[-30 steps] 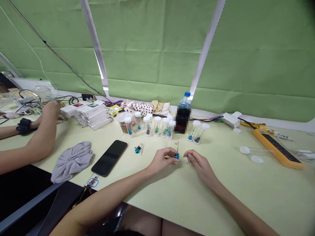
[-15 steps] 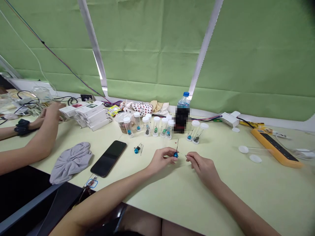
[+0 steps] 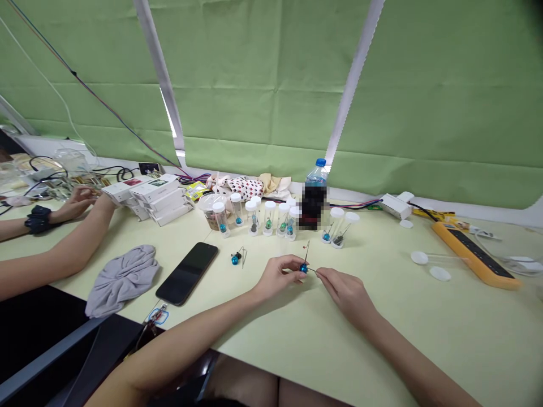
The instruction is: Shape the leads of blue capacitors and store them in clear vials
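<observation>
Over a pale bench [image 3: 403, 333], the left hand [image 3: 276, 275] pinches a blue ball [image 3: 304, 268] with an upright wire [image 3: 306, 254]; the right hand [image 3: 345, 288] grips a thin rod [image 3: 313, 270], apparently touching the ball.

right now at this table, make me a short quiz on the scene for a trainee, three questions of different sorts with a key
1. Multiple choice: what does the right hand hold?
A. a bottle
B. a thin rod
C. a power strip

2. True or false: the left hand holds a blue ball.

3. Fill in the gap: beyond the hands, a group of clear tubes stands on the table, each tube with a ____ cap.

Key: 1. B; 2. true; 3. white.
</observation>
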### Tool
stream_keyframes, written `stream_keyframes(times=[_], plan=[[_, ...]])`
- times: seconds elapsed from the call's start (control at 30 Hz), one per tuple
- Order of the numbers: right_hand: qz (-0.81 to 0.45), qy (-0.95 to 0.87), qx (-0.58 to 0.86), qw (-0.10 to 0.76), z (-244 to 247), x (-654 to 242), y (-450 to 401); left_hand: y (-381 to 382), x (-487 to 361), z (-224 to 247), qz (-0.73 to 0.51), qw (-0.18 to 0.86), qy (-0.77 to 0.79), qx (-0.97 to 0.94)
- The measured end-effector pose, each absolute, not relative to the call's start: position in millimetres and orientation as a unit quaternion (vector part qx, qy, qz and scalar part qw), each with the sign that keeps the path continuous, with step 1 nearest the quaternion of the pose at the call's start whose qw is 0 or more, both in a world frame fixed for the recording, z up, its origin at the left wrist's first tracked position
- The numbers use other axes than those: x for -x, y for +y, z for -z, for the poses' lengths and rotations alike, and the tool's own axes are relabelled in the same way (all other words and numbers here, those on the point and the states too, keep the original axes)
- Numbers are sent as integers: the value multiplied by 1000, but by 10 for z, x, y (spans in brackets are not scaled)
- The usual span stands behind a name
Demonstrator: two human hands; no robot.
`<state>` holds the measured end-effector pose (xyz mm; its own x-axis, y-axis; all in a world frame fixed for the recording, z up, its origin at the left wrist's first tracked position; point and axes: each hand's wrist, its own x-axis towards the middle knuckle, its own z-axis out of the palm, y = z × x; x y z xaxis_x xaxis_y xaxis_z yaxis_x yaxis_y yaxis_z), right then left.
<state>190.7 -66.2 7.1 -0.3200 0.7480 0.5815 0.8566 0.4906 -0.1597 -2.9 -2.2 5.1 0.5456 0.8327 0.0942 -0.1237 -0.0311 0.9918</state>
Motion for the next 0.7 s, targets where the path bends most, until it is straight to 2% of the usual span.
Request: stream_keyframes(times=[0.33,0.57,0.7], plan=[[97,-812,502,283,-39,-1928,-660,-24,30,-36,-379,632,286,-612],[180,-829,430,308,-9,-1950,-651,-19,21,-35,-376,635,294,-608],[231,-838,397,293,-67,-1949,-656,-15,20,-35,-374,639,294,-605]])
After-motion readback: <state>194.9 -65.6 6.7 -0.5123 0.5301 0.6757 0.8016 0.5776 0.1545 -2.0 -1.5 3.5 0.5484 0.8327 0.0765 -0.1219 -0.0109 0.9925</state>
